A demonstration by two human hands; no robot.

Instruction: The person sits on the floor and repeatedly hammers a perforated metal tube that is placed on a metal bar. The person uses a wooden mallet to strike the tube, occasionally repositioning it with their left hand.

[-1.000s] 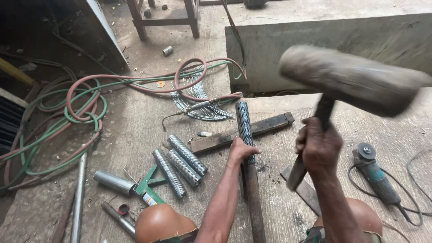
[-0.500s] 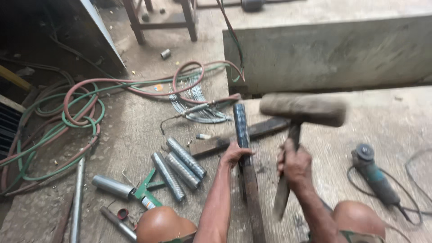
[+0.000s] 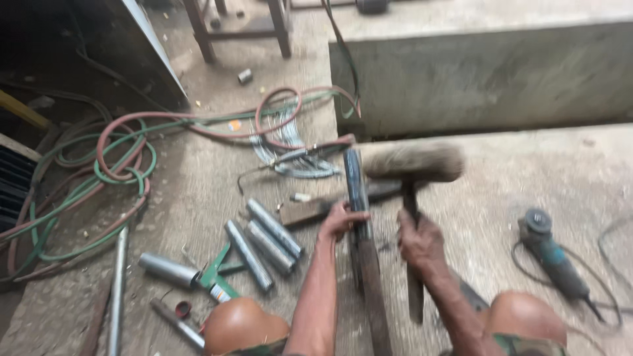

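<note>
My left hand (image 3: 341,221) grips a long dark metal pipe (image 3: 356,184) that lies lengthwise on the concrete floor, resting across a flat steel bar (image 3: 310,209). In my right hand (image 3: 419,240) is a heavy hammer (image 3: 412,162) with a thick, blurred cylindrical head, held by its dark handle. The head hangs just right of the pipe's far end, close above it. Both knees (image 3: 244,324) show at the bottom edge.
Several short grey pipe pieces (image 3: 264,238) lie left of my left hand, with a green-handled tool (image 3: 217,280) beside them. Red and green hoses (image 3: 119,158) coil at left. An angle grinder (image 3: 550,254) with its cord sits at right. A concrete step (image 3: 488,72) rises behind.
The hammer has swung down from high at the right to just beside the pipe's far end. My left hand has stayed on the pipe.
</note>
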